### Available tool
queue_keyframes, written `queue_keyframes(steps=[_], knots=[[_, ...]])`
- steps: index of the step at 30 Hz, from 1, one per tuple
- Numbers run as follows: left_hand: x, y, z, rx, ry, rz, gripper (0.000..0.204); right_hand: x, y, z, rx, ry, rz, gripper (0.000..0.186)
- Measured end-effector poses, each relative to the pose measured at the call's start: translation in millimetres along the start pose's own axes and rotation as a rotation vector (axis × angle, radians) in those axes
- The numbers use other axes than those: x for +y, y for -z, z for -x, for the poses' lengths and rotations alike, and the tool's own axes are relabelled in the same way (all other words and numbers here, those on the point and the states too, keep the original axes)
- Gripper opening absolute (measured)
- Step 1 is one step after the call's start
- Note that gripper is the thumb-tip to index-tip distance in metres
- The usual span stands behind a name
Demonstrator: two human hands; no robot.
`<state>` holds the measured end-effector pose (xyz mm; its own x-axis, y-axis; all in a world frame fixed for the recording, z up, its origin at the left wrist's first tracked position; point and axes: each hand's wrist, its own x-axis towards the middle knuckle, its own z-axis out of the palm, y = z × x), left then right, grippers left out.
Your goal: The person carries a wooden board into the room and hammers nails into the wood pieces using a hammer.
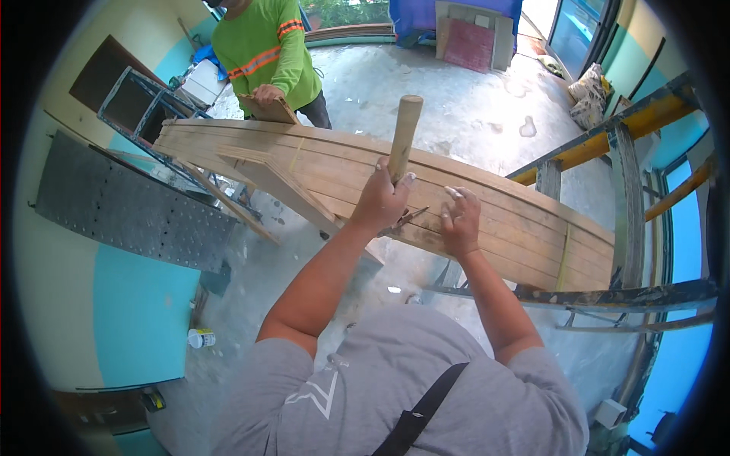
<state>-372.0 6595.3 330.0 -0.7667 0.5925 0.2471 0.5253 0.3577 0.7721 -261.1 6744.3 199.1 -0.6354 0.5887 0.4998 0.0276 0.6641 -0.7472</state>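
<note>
My left hand (382,199) is wrapped round the wooden handle of a hammer (406,133), which points upward. Below the fist, the dark, rusty head shows only in part, low over the planks. My right hand (461,220) is at the near side of the long stack of wooden planks (346,171), its fingers half curled and the thumb apart from them. Nothing shows between those fingers. Yellowish bands cross the stack toward both ends.
A co-worker in a green shirt (262,57) holds a short board (270,110) across the planks' far side. A wooden frame (627,205) stands at the right end. Toward the left are a metal ladder (148,99) and a leaning board (285,182). A white tub (201,338) lies on the floor.
</note>
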Motion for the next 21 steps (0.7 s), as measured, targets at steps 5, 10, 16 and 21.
queue_keyframes(steps=[5, 10, 16, 21], knots=[[-2, -25, -7, -0.237, -0.061, -0.119, 0.043, -2, 3, 0, -0.197, 0.163, 0.128, 0.040], [10, -28, -27, -0.228, 0.015, -0.053, 0.044, -14, 8, -7, -0.369, 0.227, 0.205, 0.028], [9, -22, -28, -0.261, 0.194, 0.004, 0.046, -11, 3, -3, -0.416, 0.347, 0.196, 0.017], [-5, -10, 13, -0.243, 0.161, -0.149, 0.049, -5, 3, -7, -0.545, 0.210, 0.200, 0.016]])
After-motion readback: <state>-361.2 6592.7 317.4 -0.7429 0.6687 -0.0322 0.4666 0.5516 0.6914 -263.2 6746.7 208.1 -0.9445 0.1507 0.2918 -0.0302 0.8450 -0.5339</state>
